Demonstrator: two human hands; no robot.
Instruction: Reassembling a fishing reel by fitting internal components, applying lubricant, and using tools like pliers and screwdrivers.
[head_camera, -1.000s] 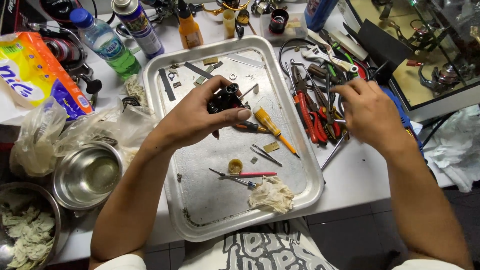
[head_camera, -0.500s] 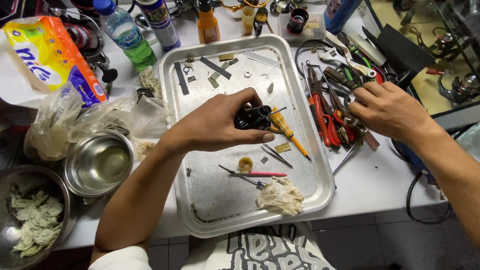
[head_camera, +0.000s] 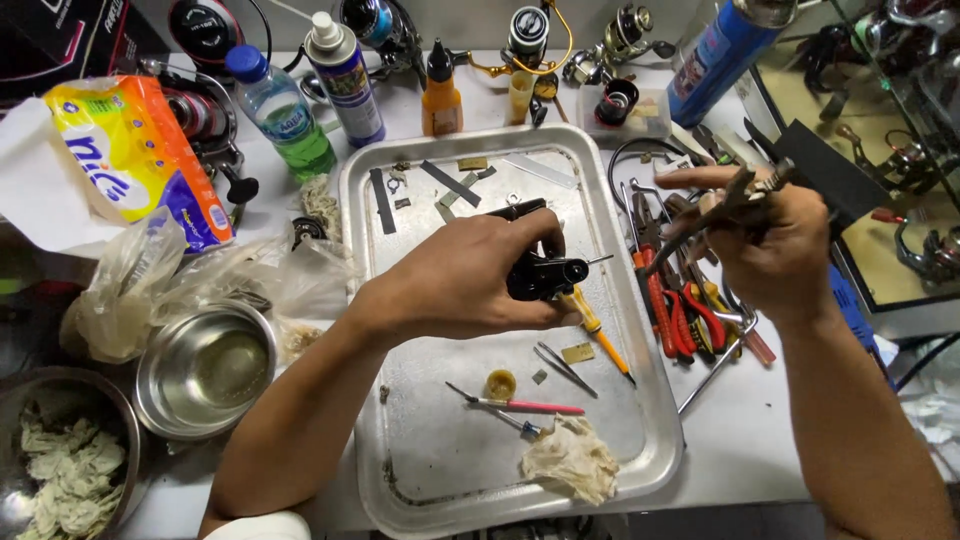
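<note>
Hands: left grips black reel body | right lifts thin metal pliers

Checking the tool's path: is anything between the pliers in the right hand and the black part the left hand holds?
Nothing visible: open air separates the pliers from the black part.
</note>
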